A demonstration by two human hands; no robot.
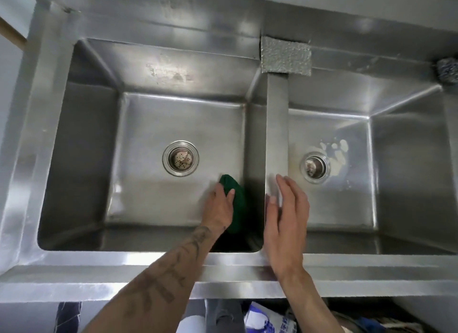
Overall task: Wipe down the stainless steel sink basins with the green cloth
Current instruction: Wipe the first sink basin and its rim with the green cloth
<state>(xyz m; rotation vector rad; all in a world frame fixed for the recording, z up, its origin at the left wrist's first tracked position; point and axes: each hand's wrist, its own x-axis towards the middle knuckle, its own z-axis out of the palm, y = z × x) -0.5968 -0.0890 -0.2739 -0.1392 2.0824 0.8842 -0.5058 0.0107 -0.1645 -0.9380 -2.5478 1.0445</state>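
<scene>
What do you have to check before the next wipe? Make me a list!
1. Green cloth gripped by the left hand: ok.
2. Cloth down inside the left basin: ok, low by its right wall.
3. Right hand out of the cloth's way: ok, open over the divider.
4. Left basin's back wall clean: not ok, pale smudges show.
5. Right basin clean: not ok, white spots sit beside its drain.
6. Cloth wet enough: cannot tell.
</scene>
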